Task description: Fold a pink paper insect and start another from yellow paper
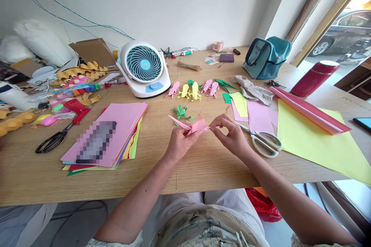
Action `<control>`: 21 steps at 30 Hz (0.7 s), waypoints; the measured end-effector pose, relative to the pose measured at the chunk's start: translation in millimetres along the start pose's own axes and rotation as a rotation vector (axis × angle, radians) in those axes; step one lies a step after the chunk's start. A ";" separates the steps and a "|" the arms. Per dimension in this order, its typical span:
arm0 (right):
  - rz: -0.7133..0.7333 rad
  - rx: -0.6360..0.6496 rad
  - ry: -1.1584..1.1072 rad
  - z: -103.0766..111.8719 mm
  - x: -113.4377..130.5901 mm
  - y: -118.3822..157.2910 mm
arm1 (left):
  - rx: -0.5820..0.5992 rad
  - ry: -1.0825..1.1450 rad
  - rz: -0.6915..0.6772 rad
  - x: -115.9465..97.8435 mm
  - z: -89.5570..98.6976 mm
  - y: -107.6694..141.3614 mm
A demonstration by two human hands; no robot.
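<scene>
A partly folded piece of pink paper [198, 125] is held between my two hands above the wooden table. My left hand [181, 143] pinches its left part, with a long pink point sticking out to the upper left. The thumb and fingertips of my right hand [230, 133] are closed on the paper's thin right tip. Just behind the paper lies a green folded figure [180, 111]. Farther back stand yellow folded figures [194, 92], pink ones [174, 89] and a long green one [224, 84]. White-handled scissors [265, 144] lie right of my right hand.
At the left are a paper stack [116, 127], black-handled scissors [53, 141] and a white fan [145, 65]. On the right lie yellow sheets [327, 146], a rolled pink sheet [313, 112], a grey cloth [253, 89], a red bottle [315, 79] and a teal bag [266, 60].
</scene>
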State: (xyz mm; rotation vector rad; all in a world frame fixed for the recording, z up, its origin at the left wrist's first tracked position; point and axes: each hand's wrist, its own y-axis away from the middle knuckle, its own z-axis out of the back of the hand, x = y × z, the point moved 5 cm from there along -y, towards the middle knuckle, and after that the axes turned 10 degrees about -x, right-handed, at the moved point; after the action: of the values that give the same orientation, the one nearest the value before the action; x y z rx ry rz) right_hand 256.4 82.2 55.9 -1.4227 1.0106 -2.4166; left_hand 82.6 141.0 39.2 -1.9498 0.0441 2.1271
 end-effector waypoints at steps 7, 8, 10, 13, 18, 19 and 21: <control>-0.086 0.012 0.062 -3.9 -2.6 5.1 | 0.023 -0.100 -0.265 -11.1 -5.1 4.2; -0.128 0.023 0.029 -5.2 -4.7 5.9 | 0.023 -0.116 -0.313 -13.9 -6.1 5.9; -0.211 0.025 -0.066 -7.9 -10.3 6.9 | 0.031 -0.168 -0.402 -17.9 -8.4 10.0; -0.336 0.004 -0.259 -12.9 -20.0 7.2 | 0.058 -0.287 -0.542 -20.2 -11.7 16.5; -0.541 -0.028 -0.547 -20.7 -28.4 6.8 | 0.019 -0.496 -0.767 -19.7 -14.4 24.7; -0.567 -0.033 -0.583 -21.2 -28.5 6.8 | 0.011 -0.505 -0.783 -19.3 -14.7 25.1; -0.601 -0.043 -0.615 -20.8 -28.7 6.9 | 0.000 -0.484 -0.770 -18.7 -14.8 24.7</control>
State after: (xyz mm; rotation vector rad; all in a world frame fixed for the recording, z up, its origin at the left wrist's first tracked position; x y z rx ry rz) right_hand 253.3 99.6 24.5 -2.5477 0.5311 -2.0049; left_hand 93.2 111.1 52.4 -1.1106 -0.6740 1.9467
